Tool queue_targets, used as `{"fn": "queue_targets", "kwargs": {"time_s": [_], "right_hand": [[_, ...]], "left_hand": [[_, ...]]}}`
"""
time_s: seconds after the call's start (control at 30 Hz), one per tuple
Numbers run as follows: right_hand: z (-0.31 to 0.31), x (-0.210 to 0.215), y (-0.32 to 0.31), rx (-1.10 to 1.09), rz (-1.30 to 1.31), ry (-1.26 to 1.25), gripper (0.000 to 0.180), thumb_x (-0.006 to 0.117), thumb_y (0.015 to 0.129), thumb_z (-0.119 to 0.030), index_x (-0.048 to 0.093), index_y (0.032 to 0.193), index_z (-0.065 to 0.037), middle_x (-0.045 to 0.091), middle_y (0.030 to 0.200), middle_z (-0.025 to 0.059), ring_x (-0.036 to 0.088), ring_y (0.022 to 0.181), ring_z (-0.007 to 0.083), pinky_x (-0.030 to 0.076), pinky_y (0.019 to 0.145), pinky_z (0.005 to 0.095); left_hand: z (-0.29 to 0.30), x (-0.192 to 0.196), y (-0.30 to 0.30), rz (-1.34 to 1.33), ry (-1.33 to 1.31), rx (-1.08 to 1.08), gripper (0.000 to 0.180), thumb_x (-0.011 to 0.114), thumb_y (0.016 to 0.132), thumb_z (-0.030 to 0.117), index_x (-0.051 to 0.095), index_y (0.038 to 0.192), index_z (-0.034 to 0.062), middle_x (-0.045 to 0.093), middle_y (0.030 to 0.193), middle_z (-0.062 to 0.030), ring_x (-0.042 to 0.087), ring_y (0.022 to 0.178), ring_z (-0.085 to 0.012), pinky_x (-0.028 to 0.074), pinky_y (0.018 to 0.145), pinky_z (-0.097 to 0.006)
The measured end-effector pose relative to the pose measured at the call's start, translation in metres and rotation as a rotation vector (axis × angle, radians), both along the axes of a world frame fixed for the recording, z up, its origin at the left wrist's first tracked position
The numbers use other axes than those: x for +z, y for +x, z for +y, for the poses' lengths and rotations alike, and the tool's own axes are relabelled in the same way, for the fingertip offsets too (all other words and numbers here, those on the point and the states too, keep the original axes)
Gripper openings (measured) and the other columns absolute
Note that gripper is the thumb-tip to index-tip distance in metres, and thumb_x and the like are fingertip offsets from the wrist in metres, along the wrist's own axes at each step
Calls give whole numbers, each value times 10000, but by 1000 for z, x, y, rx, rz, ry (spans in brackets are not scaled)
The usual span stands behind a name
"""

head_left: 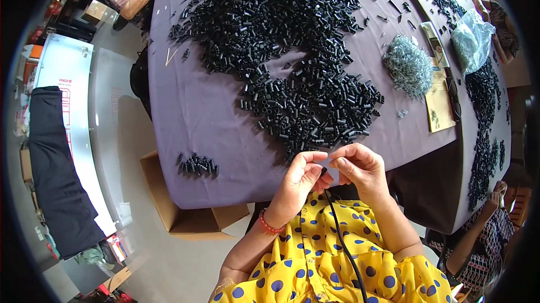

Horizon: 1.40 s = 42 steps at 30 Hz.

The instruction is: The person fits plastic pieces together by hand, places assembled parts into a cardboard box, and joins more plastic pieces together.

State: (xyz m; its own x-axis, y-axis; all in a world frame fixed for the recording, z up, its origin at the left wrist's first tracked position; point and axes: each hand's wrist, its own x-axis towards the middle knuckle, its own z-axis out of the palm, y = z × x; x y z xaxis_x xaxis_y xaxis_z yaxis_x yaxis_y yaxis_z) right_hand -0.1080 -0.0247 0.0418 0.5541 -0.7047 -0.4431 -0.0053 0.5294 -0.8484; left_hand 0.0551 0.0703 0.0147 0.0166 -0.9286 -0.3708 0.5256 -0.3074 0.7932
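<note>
Both hands meet just over the near edge of the cloth-covered table [242, 185]. My left hand [298, 182], with a red bead bracelet [270, 225] at the wrist, pinches a small black tubular piece [323, 171] between thumb and fingers. Close beside it, my right hand [363, 173] has thumb and forefinger pressed together; whatever sits between them is too small to name. Beyond the hands spreads a large heap of short black tubes [315, 98]. A smaller group of black pieces [198, 164] lies apart at the near left.
A pile of small clear pieces [409, 66] lies at the right, by a yellow card [440, 103] and dark glasses [453, 100]. An open cardboard box [163, 196] stands below the table's left corner. A black cable [344, 241] hangs before my yellow top. Other people sit around the tables.
</note>
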Motion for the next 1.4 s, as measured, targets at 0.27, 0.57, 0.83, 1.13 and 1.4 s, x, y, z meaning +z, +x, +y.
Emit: {"fn": "queue_targets", "kwargs": {"time_s": [0.27, 0.57, 0.83, 1.13, 1.4], "right_hand": [[9, -16, 7, 0, -81, -137, 89, 680, 971, -71, 692, 1027, -3, 585, 1010, 9, 574, 926, 71, 485, 817, 224], [7, -12, 7, 102, 101, -553, 92, 675, 956, -38, 707, 1032, 2, 591, 945, 37, 578, 868, 132, 490, 768, 263], [11, -12, 6, 118, 117, -669, 199, 676, 927, 19, 729, 1104, -56, 608, 918, 46, 589, 851, 175, 490, 757, 281], [4, -8, 19, 136, 326, -879, 302, 671, 868, 61, 675, 1158, -22, 611, 882, 80, 596, 696, 207, 500, 617, 303], [-8, -26, 53, 274, 518, -1464, 458, 673, 755, -28, 668, 1212, -60, 556, 911, 76, 574, 852, 268, 486, 752, 392]], "left_hand": [[0, 7, 1, -127, -41, -1, 300, 428, 1106, 220, 499, 1333, 38, 645, 981, -9, 605, 868, -67, 504, 775, -222], [-1, 6, 1, -99, 4, 17, 275, 434, 1104, 200, 520, 1300, 27, 636, 1007, -11, 597, 861, -57, 518, 784, -223], [-1, 1, 1, -60, -22, 40, 268, 432, 1103, 178, 517, 1298, 15, 634, 1028, -20, 615, 875, -68, 536, 800, -229], [21, -5, 17, -1, 45, -6, 279, 431, 1102, 180, 507, 1329, 37, 661, 983, -40, 633, 875, -84, 534, 786, -239], [24, -6, 32, 0, 156, 21, 307, 442, 1097, 204, 506, 1332, 16, 678, 1001, -79, 680, 875, -145, 569, 793, -287]]}}
